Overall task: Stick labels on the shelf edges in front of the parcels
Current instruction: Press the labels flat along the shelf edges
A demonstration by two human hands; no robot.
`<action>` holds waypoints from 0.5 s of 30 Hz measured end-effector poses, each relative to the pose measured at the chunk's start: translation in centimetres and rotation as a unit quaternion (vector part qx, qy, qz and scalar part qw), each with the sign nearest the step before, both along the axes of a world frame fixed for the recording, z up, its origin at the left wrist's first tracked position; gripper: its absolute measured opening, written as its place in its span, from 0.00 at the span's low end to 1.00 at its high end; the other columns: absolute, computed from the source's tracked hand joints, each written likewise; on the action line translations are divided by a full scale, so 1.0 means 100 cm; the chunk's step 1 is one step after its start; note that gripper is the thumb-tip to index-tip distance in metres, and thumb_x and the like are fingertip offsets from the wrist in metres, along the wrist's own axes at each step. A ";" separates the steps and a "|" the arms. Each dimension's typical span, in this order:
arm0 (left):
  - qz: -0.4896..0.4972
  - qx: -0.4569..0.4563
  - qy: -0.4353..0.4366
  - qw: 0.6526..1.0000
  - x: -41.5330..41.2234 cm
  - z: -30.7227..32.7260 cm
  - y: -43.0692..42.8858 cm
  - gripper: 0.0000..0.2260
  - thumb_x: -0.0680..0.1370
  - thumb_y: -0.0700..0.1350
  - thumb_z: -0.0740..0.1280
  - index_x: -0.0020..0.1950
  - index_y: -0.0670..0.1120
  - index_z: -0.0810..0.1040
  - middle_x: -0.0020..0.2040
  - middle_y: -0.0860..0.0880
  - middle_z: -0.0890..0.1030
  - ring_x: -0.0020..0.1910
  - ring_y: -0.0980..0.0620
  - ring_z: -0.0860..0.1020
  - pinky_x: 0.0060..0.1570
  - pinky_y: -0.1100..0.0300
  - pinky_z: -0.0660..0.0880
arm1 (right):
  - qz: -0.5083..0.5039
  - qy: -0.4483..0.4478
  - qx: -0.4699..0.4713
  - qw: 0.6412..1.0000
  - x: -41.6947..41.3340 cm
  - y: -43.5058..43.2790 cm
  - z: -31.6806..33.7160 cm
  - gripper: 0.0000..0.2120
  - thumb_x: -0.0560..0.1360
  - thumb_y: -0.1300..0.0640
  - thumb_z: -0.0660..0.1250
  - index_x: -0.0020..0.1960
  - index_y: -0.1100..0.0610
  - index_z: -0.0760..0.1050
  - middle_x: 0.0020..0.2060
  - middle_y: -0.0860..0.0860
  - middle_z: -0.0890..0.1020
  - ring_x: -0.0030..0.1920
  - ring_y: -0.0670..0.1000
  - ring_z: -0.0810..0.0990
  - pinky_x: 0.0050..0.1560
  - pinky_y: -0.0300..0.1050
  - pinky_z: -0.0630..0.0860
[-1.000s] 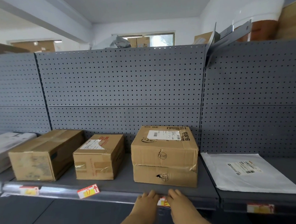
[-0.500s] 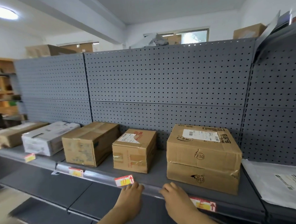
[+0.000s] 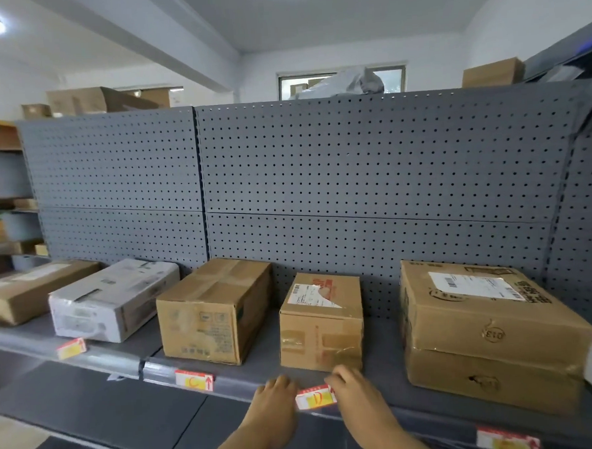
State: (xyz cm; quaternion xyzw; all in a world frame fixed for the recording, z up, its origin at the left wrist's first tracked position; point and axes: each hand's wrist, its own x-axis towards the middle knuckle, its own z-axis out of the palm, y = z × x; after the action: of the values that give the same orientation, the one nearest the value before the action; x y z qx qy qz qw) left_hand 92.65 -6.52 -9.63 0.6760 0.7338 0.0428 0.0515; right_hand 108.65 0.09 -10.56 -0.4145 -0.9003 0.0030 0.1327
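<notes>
Now hands shifted left along grey metal shelf edge (image 3: 227,386): left hand (image 3: 274,402) and right hand (image 3: 353,398) flank red-yellow paper label (image 3: 315,397), fingers pressing its ends, below small taped cardboard parcel (image 3: 322,324). Large box's label (image 3: 504,438) already stuck, rightward.

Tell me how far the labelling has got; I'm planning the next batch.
Done: labels sit before the white parcel, the taped carton and the big box. In hand: both hands press a label below the small box. The far-left parcel's edge is unclear.
</notes>
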 end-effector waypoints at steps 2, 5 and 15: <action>-0.023 -0.002 -0.001 1.000 -0.008 0.000 0.003 0.21 0.79 0.43 0.61 0.72 0.48 0.66 0.71 0.47 0.68 0.70 0.47 0.68 0.71 0.52 0.63 | -0.028 -0.012 0.000 1.000 -0.009 0.000 -0.001 0.15 0.77 0.68 0.59 0.62 0.57 0.72 0.61 0.54 0.71 0.61 0.54 0.72 0.56 0.47 0.71; -0.048 -0.004 0.005 0.999 -0.018 -0.002 0.008 0.22 0.79 0.42 0.63 0.73 0.49 0.65 0.72 0.47 0.68 0.71 0.46 0.68 0.71 0.51 0.62 | -0.065 -0.022 -0.025 0.997 -0.016 0.000 -0.005 0.12 0.78 0.66 0.59 0.59 0.58 0.74 0.59 0.55 0.72 0.59 0.54 0.74 0.54 0.47 0.71; -0.087 -0.029 -0.004 0.996 -0.026 0.001 0.012 0.23 0.80 0.40 0.61 0.75 0.46 0.63 0.74 0.45 0.64 0.73 0.44 0.65 0.72 0.50 0.60 | -0.058 0.024 -0.069 0.996 -0.023 0.014 -0.026 0.09 0.81 0.57 0.58 0.48 0.54 0.76 0.52 0.54 0.73 0.51 0.45 0.75 0.56 0.37 0.69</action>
State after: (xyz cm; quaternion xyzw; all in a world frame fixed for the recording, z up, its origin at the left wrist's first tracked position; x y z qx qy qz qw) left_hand 90.01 -5.34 -9.58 0.7354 0.6728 0.0194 0.0779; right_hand 106.35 1.50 -13.13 -0.4744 -0.8687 0.0675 0.1252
